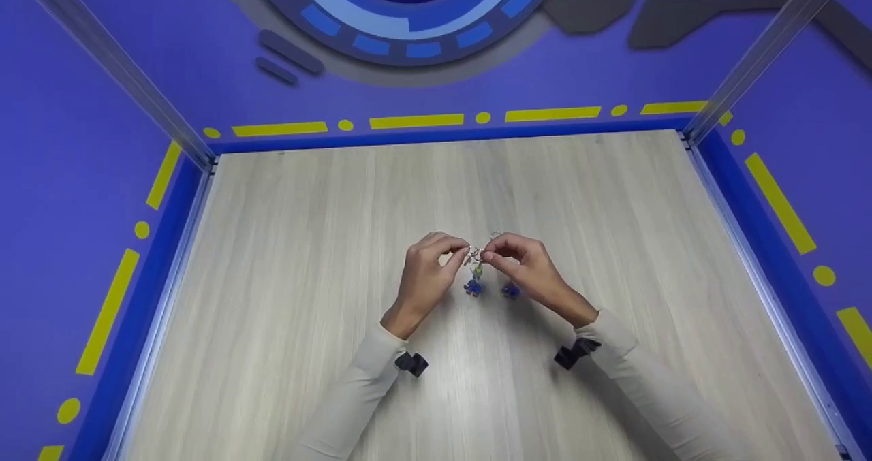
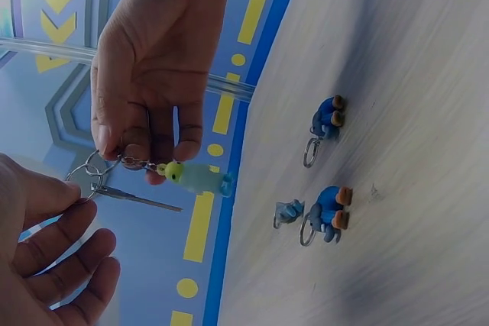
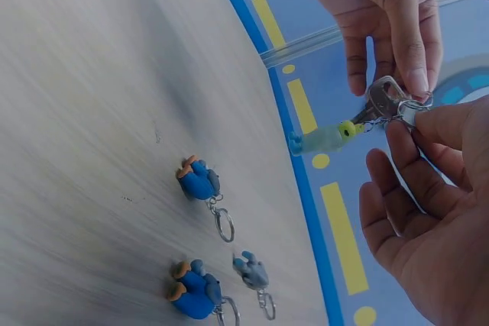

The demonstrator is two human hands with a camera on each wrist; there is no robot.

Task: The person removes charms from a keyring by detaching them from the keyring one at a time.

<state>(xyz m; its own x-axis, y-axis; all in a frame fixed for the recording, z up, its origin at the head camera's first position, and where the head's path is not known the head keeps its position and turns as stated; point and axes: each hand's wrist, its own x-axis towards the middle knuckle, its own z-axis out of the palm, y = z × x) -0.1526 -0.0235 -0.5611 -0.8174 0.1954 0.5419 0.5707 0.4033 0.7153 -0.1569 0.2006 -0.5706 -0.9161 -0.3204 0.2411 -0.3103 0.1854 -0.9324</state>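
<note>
In the head view my left hand (image 1: 426, 277) and right hand (image 1: 528, 270) meet above the table. Between finger and thumb the left hand pinches a metal key ring (image 2: 79, 173); a key (image 2: 137, 198) hangs from it. My right hand pinches a ring that carries a keychain figure (image 3: 325, 138) with a yellow head and pale teal body. The rings touch or overlap; whether they are linked I cannot tell. On the table below lie two blue keychain figures (image 2: 330, 208) with orange feet and a smaller grey-blue keychain figure (image 3: 250, 271), each with a metal ring.
The wood-grain table (image 1: 306, 243) is bordered by blue walls (image 1: 409, 100) with yellow markings. Metal posts (image 1: 763, 59) rise at the rear corners. Black wrist mounts (image 1: 578, 353) sit over the pale sleeves.
</note>
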